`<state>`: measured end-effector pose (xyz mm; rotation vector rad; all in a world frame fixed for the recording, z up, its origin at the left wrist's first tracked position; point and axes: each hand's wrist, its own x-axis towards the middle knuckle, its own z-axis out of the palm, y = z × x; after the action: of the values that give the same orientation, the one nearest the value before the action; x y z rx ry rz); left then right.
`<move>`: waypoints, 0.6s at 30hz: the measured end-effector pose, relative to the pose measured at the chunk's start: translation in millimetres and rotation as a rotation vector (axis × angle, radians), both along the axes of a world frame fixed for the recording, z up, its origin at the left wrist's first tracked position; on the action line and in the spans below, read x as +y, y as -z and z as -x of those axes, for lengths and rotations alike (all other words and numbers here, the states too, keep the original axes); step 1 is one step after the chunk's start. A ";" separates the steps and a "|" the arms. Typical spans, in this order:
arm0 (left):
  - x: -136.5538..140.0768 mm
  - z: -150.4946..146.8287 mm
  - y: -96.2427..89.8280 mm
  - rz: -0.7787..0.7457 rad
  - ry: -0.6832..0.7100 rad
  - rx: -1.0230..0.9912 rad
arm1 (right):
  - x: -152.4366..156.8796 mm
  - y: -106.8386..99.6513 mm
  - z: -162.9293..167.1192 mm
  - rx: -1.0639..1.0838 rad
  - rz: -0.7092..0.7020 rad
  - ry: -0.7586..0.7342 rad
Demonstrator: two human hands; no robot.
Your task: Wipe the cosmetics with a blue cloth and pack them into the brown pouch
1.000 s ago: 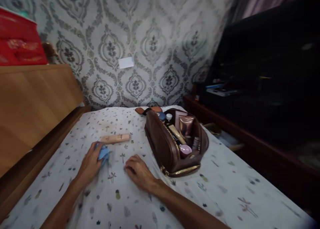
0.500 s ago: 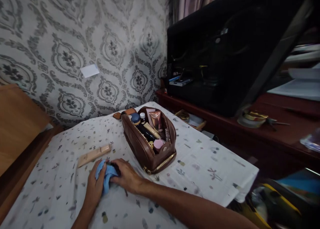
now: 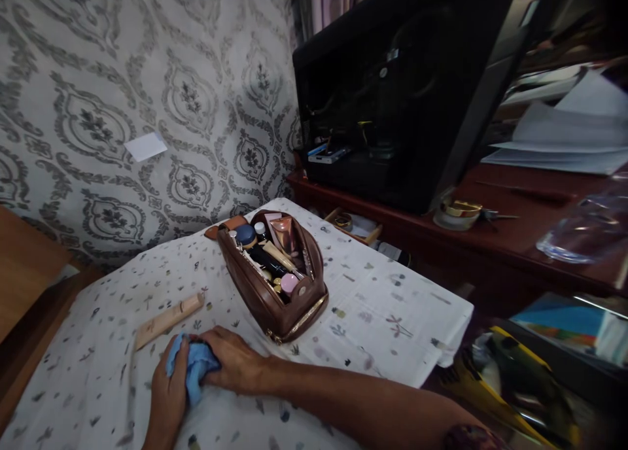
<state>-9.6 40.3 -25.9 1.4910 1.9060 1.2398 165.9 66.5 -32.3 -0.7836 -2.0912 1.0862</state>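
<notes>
A crumpled blue cloth is bunched up low over the bed-like surface, left of the middle. My left hand is closed around its left side. Against the cloth's right side, my right hand curls its fingers and thumb inward; what lies between them is hidden by the cloth and knuckles. A beige cosmetic tube lies flat just beyond my left hand. Farther right, a brown toiletry bag stands unzipped, packed with a blue-lidded jar, a pink-lidded jar, a rose-gold tube and other cosmetics.
White printed fabric covers the surface under everything. On the right, a dark red desk carries a large black screen, a tape roll and papers. A brown wooden panel rises at the left.
The view has swung right, so everything sits farther left in the picture. Both hands stay together at the blue cloth, with my right fingers closer in around it.
</notes>
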 end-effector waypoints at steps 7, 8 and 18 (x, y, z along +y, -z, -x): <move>3.5 3.6 -2.0 0.020 -0.054 -0.108 | -0.5 -2.9 -0.6 0.020 -0.039 0.007; 3.1 2.5 -4.2 0.032 -0.066 -0.126 | -0.3 -3.6 -0.2 0.024 -0.044 0.011; 0.6 -5.9 -19.1 0.036 0.014 -0.331 | -5.6 -13.7 -0.8 0.143 0.003 0.034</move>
<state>-3.8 40.9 -6.8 1.1926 1.6866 1.3434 166.7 60.9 -18.7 -0.7191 -1.9508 1.0952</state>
